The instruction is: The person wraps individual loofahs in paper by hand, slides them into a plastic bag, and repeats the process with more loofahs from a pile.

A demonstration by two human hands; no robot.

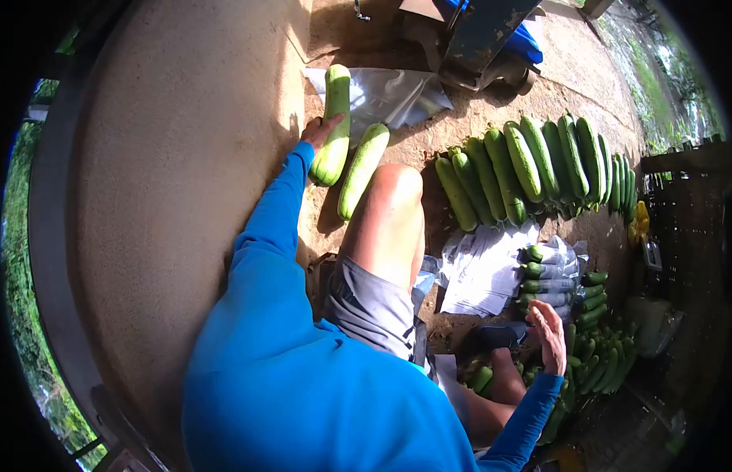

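I see my left hand (322, 130) laid on the side of a pale gourd (334, 126), fingers spread against it rather than wrapped round it, so I would call that a touch and not a firm grasp. That gourd lies on the dirt ground (570, 63), right up against the curved concrete wall (169, 197), its far end resting on a sheet of clear plastic (389, 94). A second pale gourd (363, 169) lies just beside it, nearer my bare knee (397, 189), which makes two pale ones in all. My right hand (550, 334) hangs open, palm flat, holding nothing, above a heap of small dark cucumbers (598, 366); they overlap too much for me to count. Next to that heap sits one bundle of cucumbers wrapped in plastic (551, 275), with some printed paper sheets (484, 271) beside it. Farther out, a row of large dark green gourds (531, 165) lies side by side; I count about a dozen, though the ones at the far end blur together.
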